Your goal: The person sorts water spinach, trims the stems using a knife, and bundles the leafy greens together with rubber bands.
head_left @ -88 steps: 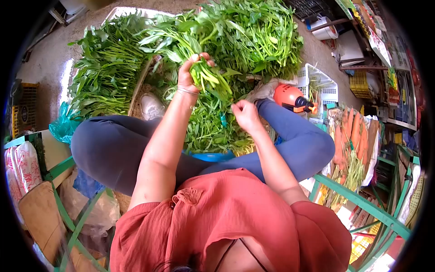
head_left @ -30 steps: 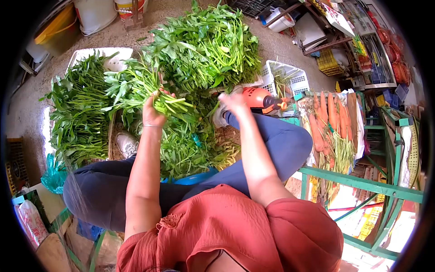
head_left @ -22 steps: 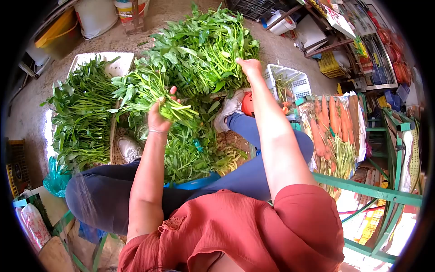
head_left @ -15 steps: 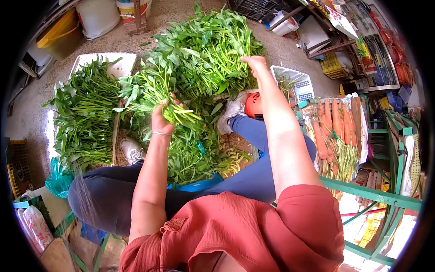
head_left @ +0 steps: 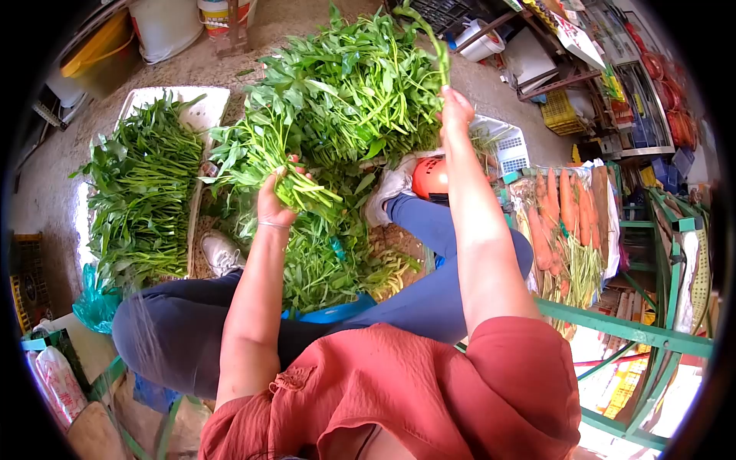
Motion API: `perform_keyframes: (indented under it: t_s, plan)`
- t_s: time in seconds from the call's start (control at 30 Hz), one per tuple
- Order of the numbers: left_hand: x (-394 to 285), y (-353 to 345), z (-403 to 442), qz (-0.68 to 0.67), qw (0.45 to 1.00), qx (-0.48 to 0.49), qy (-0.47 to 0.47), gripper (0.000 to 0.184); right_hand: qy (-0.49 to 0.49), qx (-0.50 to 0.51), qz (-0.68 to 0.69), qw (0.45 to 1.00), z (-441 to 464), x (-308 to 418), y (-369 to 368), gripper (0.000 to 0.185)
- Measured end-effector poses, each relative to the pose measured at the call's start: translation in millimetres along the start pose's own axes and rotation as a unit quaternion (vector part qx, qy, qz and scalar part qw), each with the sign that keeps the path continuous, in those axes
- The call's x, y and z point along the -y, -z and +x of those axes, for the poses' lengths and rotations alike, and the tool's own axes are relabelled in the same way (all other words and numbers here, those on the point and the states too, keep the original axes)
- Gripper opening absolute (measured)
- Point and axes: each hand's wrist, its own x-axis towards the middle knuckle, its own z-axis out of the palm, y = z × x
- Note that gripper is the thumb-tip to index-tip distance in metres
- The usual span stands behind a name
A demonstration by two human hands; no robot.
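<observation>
My left hand (head_left: 277,193) is closed round a bunch of water spinach (head_left: 264,146), its cut stem ends pointing toward the lower right. Up at the right, my right hand (head_left: 456,110) grips a few water spinach stems (head_left: 441,57) that stand up above the fingers, with their tops bending left. A large heap of loose water spinach (head_left: 360,88) lies between and beyond the two hands. At the left, a white crate (head_left: 211,107) carries a thick layer of stacked greens (head_left: 146,195). More loose leaves (head_left: 322,268) lie below my left hand, between my legs.
Carrots (head_left: 569,207) lie at the right beside a white basket (head_left: 512,153). An orange-red round object (head_left: 431,178) sits by my shoe. A green metal frame (head_left: 629,330) runs at lower right. Buckets (head_left: 165,31) stand at the back left, a teal plastic bag (head_left: 96,299) below.
My right hand has taken hold of stems from the heap's right edge and moved slightly right, lifting them. My left hand stays almost still with its bunch.
</observation>
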Motion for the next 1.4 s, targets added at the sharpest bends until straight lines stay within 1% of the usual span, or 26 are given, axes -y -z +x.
perform_keyframes:
  t_s: [0.03, 0.1, 0.13, 0.2, 0.3, 0.37, 0.43, 0.5, 0.57, 0.6, 0.63, 0.7, 0.73, 0.77, 0.83, 0.87, 0.93, 0.97, 1.03, 1.07, 1.17, 1.2, 1.3, 1.33, 1.37, 1.4]
  plan:
    - [-1, -1, -2, 0.015, 1.0, -0.004, 0.0, 0.029, 0.07, 0.015, 0.022, 0.997, 2, 1, 1, 0.023]
    - [0, -4, -5, 0.047, 0.999, -0.01, 0.004, 0.03, 0.041, 0.075, 0.017, 0.996, -1, -1, 6, 0.022]
    - [-1, -5, -6, 0.031, 0.999, 0.018, 0.019, 0.029, 0.042, 0.074, 0.016, 0.996, -3, -1, 8, 0.022]
    - [2, -14, -5, 0.019, 1.0, 0.009, 0.004, 0.028, 0.149, 0.057, 0.055, 0.986, -12, 1, 3, 0.021]
    - [3, -17, -4, 0.002, 1.0, -0.008, -0.025, 0.025, 0.154, 0.092, 0.067, 0.981, -43, 7, 4, 0.023]
    - [3, -15, -2, -0.001, 1.0, -0.019, -0.021, 0.028, 0.164, 0.117, -0.008, 0.979, -75, 7, 4, 0.023]
    - [0, -20, -6, 0.04, 0.999, 0.023, 0.003, 0.039, 0.144, 0.151, -0.024, 0.978, -117, 8, 1, 0.023]
    - [-1, -19, -3, 0.027, 0.995, 0.092, 0.022, 0.044, 0.117, 0.18, -0.001, 0.977, -149, -9, -6, 0.022]
    - [2, -24, -5, 0.039, 0.992, 0.113, 0.03, 0.045, 0.084, 0.222, -0.003, 0.972, -175, -26, -13, 0.021]
    - [3, -29, -8, 0.051, 0.993, 0.102, 0.015, 0.046, 0.096, 0.226, -0.017, 0.969, -185, -33, -19, 0.019]
    - [4, -29, -9, 0.066, 0.99, 0.121, 0.018, 0.053, 0.105, 0.238, -0.039, 0.965, -194, -38, -20, 0.018]
    - [4, -22, -7, 0.082, 0.991, 0.105, 0.031, 0.052, 0.037, 0.293, -0.026, 0.955, -206, -44, -25, 0.018]
    - [4, -25, -8, 0.077, 0.988, 0.135, 0.025, 0.051, 0.001, 0.316, -0.007, 0.949, -210, -45, -27, 0.019]
    - [3, -20, -7, 0.08, 0.988, 0.127, 0.033, 0.048, -0.042, 0.338, 0.025, 0.94, -211, -45, -29, 0.018]
    - [1, -15, -6, 0.073, 0.991, 0.106, 0.041, 0.045, 0.023, 0.342, -0.042, 0.938, -212, -47, -32, 0.016]
    - [1, -13, -4, 0.067, 0.992, 0.102, 0.038, 0.041, 0.024, 0.342, -0.044, 0.938, -213, -47, -31, 0.016]
    - [1, -8, 0, 0.055, 0.994, 0.085, 0.039, 0.04, 0.041, 0.289, -0.063, 0.954, -218, -47, -32, 0.016]
    - [2, -5, 1, 0.044, 0.996, 0.067, 0.041, 0.039, 0.041, 0.29, -0.064, 0.954, -222, -50, -33, 0.016]
    - [4, -4, 1, 0.046, 0.996, 0.064, 0.032, 0.038, 0.016, 0.234, -0.037, 0.971, -229, -61, -34, 0.015]
    - [6, -3, 1, 0.041, 0.997, 0.053, 0.034, 0.037, 0.04, 0.228, -0.081, 0.97, -230, -66, -31, 0.015]
    - [8, 1, 0, 0.063, 0.997, 0.044, 0.031, 0.036, 0.059, 0.188, -0.079, 0.977, -245, -66, -23, 0.016]
    - [9, 0, 0, 0.072, 0.996, 0.031, 0.044, 0.035, 0.042, 0.198, -0.102, 0.974, -247, -65, -19, 0.016]
    - [12, -2, -3, 0.077, 0.995, 0.009, 0.062, 0.03, 0.055, 0.2, -0.119, 0.971, -251, -64, -8, 0.016]
    - [14, -3, -5, 0.096, 0.994, -0.025, 0.048, 0.028, 0.091, 0.201, -0.116, 0.968, -252, -67, -3, 0.016]
    - [15, -5, -5, 0.114, 0.991, -0.059, 0.034, 0.026, 0.092, 0.199, -0.116, 0.969, -253, -72, 1, 0.016]
    - [16, -10, -3, 0.079, 0.995, -0.061, 0.012, 0.021, 0.045, 0.185, -0.084, 0.978, -255, -71, 5, 0.017]
